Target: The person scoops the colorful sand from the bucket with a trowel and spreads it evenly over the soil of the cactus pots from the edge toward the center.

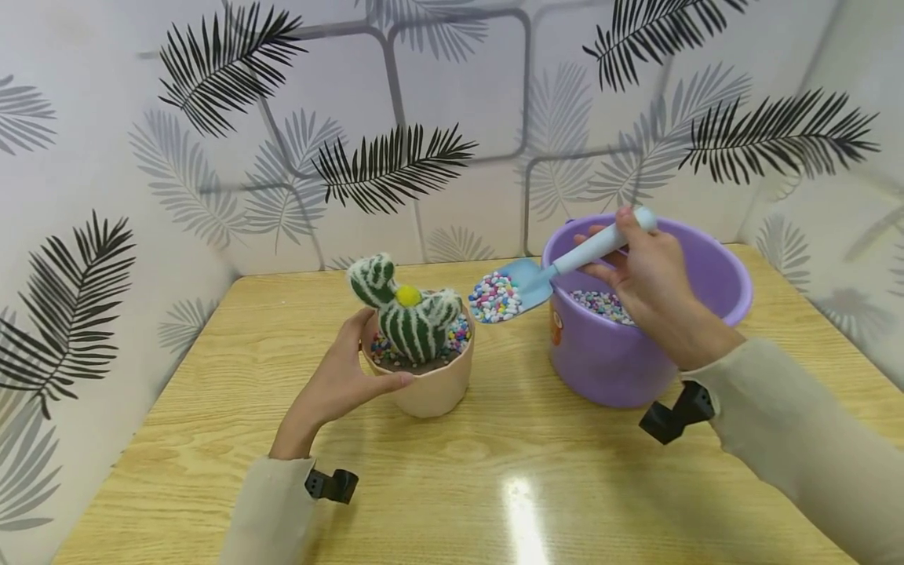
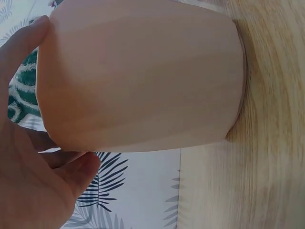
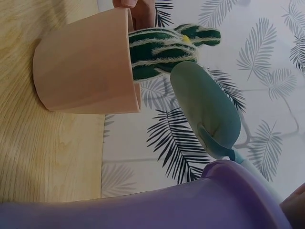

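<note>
My left hand (image 1: 339, 380) grips the rim of a peach flower pot (image 1: 436, 392), thumb along the front and fingers at the left side. A fuzzy green-and-white cactus (image 1: 413, 333) with a yellow ball stands in it, with colourful pebbles (image 1: 459, 333) around its base. My right hand (image 1: 657, 275) holds the pale handle of a small blue shovel (image 1: 540, 276), whose blade carries a heap of multicoloured pebbles (image 1: 494, 298). The blade hangs in the air between the pot and a purple bucket (image 1: 614, 373). In the right wrist view, the underside of the shovel (image 3: 205, 105) overlaps the cactus.
More pebbles (image 1: 600, 304) lie inside the bucket, which stands upright at the right. Pot and bucket rest on a wooden table (image 1: 424, 486). Behind it rises a wall (image 1: 452, 220) with a leaf pattern.
</note>
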`<action>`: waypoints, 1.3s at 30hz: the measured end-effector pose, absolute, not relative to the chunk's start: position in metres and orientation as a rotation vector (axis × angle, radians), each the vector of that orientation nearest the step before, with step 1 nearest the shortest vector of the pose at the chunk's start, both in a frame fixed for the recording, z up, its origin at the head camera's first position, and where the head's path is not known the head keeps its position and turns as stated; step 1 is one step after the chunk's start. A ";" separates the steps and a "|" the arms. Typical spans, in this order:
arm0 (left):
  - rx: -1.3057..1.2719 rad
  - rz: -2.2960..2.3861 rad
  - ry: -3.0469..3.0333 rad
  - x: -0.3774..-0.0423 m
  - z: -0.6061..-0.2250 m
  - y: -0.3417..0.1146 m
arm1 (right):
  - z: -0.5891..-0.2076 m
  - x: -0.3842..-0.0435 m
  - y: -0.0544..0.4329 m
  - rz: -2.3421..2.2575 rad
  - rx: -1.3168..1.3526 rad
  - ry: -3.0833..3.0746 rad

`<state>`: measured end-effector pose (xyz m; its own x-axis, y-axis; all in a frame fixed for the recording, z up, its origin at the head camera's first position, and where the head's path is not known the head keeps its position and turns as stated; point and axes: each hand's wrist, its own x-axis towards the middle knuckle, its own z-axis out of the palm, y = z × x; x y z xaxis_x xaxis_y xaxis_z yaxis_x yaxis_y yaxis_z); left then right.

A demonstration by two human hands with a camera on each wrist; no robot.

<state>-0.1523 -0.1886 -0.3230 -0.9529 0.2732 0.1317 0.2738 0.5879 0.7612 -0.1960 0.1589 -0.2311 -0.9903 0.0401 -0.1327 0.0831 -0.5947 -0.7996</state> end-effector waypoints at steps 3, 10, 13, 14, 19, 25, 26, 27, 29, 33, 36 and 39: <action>-0.479 -1.303 -2.798 -0.152 -0.323 -0.188 | -0.231 -0.196 0.156 -2.752 0.209 1.448; -0.451 -1.135 -2.755 -0.142 -0.323 -0.174 | -0.233 -0.197 0.154 -2.743 0.198 1.471; -0.420 -1.054 -2.772 -0.136 -0.322 -0.170 | -0.233 -0.198 0.153 -2.753 0.202 1.445; -0.432 -1.052 -2.771 -0.136 -0.322 -0.170 | -0.233 -0.198 0.153 -2.751 0.202 1.447; -0.563 -1.180 -2.753 -0.144 -0.320 -0.177 | -0.232 -0.199 0.153 -2.761 0.196 1.421; -0.570 -1.274 -2.786 -0.148 -0.323 -0.180 | -0.234 -0.199 0.154 -2.774 0.181 1.371; -0.551 -1.261 -2.789 -0.146 -0.324 -0.179 | -0.234 -0.198 0.153 -2.764 0.176 1.389; -0.527 -1.234 -2.791 -0.144 -0.324 -0.177 | -0.235 -0.198 0.153 -2.759 0.173 1.402; -0.485 -1.177 -2.782 -0.139 -0.324 -0.171 | -0.235 -0.199 0.152 -2.752 0.170 1.417; -0.384 -1.012 -2.746 -0.127 -0.321 -0.156 | -0.235 -0.200 0.151 -2.748 0.196 1.448; -0.318 -0.917 -2.735 -0.121 -0.321 -0.149 | -0.234 -0.202 0.148 -2.731 0.224 1.478; -0.315 -0.917 -2.734 -0.119 -0.320 -0.148 | -0.234 -0.203 0.145 -2.698 0.233 1.530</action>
<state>-0.1194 -0.1476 -0.3202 -0.9480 0.1268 0.2920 0.2772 0.7797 0.5614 -0.2028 0.1446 -0.2341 -0.9883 0.0469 -0.1452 0.1005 -0.5156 -0.8509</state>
